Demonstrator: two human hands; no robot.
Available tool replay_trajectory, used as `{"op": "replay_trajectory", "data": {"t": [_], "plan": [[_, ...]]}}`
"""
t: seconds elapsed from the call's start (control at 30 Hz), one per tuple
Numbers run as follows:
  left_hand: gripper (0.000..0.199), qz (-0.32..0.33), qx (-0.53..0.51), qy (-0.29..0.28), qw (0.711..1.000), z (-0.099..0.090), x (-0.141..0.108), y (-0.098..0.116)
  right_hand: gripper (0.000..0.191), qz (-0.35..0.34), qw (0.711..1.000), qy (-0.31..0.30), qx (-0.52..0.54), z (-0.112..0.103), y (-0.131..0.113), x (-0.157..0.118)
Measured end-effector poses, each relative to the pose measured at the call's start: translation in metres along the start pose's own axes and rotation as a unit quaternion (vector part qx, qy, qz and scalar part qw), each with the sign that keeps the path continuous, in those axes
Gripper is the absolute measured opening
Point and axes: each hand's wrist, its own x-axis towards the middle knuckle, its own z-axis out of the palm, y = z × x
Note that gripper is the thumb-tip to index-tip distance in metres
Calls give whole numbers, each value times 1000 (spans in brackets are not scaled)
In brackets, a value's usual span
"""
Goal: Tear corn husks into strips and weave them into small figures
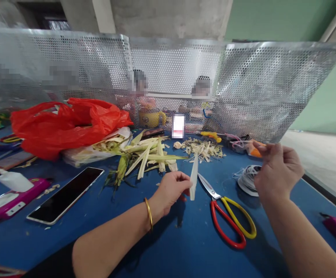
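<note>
My left hand (172,190), with a gold bangle at the wrist, pinches a pale strip of corn husk (194,179) that stands nearly upright over the table. On the right, my right hand (279,168) is raised with thumb and fingers pressed together; what they hold, if anything, is too thin to make out. Between the hands lie scissors (214,195) with one red and one yellow handle, blades pointing away to the left. A roll of white cord (249,181) sits just beside my right hand, partly behind it. Beyond my left hand are loose corn husks (146,156).
A red plastic bag (66,127) and a black-screened phone (66,195) lie left, near a purple power strip (16,199). Husk scraps (204,150) and a yellow glue gun (211,136) lie further back. A perforated metal screen (173,58) divides the table; people sit behind it.
</note>
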Motion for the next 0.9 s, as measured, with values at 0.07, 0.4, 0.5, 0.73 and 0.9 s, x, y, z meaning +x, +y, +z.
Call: {"op": "replay_trajectory", "data": {"t": [0.07, 0.4, 0.5, 0.73, 0.9], "plan": [[6, -2, -9, -2, 1000, 0, 0, 0, 13, -58, 997, -20, -52, -1, -1, -3], [7, 24, -53, 11, 998, 2, -3, 1, 9, -272, 608, -493, -560, -13, 3, -25], [6, 30, -73, 25, 997, 1, -3, 4, 12, -361, 611, -441, -550, -7, -13, -35], [5, 71, -78, 34, 994, 1, -4, 8, 18, -389, 653, -579, -295, 4, -30, -69], [12, 50, -102, 25, 993, 0, -4, 8, 16, -387, 656, -596, -255, 2, -21, -81]]}}
